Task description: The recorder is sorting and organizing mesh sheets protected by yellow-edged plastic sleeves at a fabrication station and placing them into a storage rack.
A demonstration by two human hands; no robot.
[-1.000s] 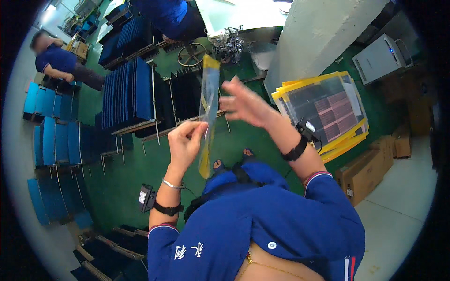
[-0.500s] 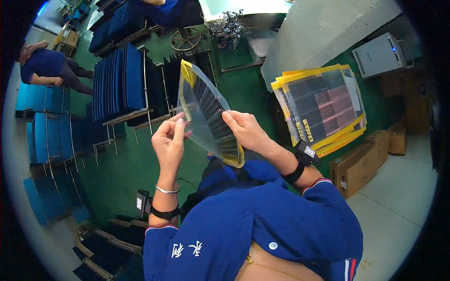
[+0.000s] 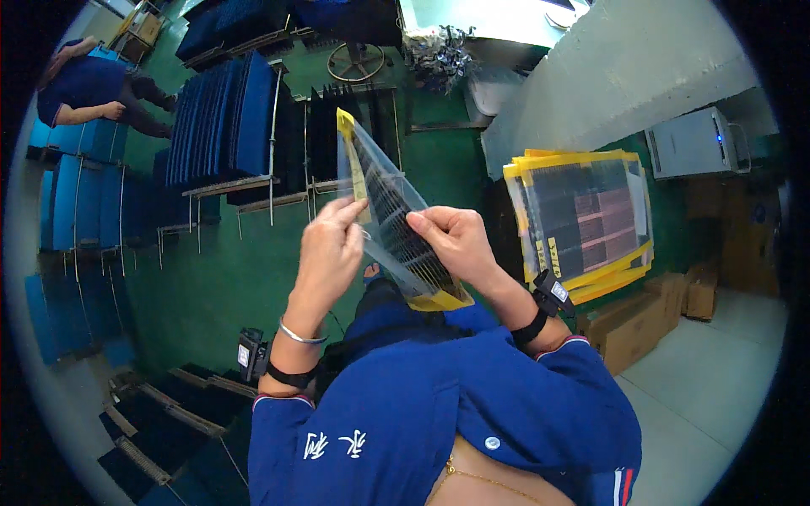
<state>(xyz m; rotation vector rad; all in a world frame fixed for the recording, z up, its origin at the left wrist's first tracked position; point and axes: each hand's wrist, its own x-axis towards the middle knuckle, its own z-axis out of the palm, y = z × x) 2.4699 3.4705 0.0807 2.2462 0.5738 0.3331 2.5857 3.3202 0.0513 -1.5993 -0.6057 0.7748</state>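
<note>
A clear plastic film sheet (image 3: 392, 215) with yellow-taped ends and rows of dark printed pieces is held tilted in front of my body. My right hand (image 3: 460, 244) grips its right edge, thumb on the near face and the other fingers behind. On the other edge, by a pale yellow strip, my left hand (image 3: 331, 249) has its fingers closed at the film; the exact finger contact is partly blurred. Right of the held sheet lies a stack of similar yellow-edged sheets (image 3: 582, 215), the top one showing dark and pinkish rectangles.
Racks of upright blue panels (image 3: 219, 126) stand ahead and to the left, where another person (image 3: 89, 88) is. A white pillar (image 3: 616, 84) rises ahead right, near a white machine (image 3: 692, 143). Cardboard boxes (image 3: 633, 325) sit on the right. A wheeled base (image 3: 354, 63) is ahead.
My left hand has turned, its back now showing, and shifted slightly right along the sheet's edge. The sheet tilts more edge-on, its lower end farther right. The whole view has shifted.
</note>
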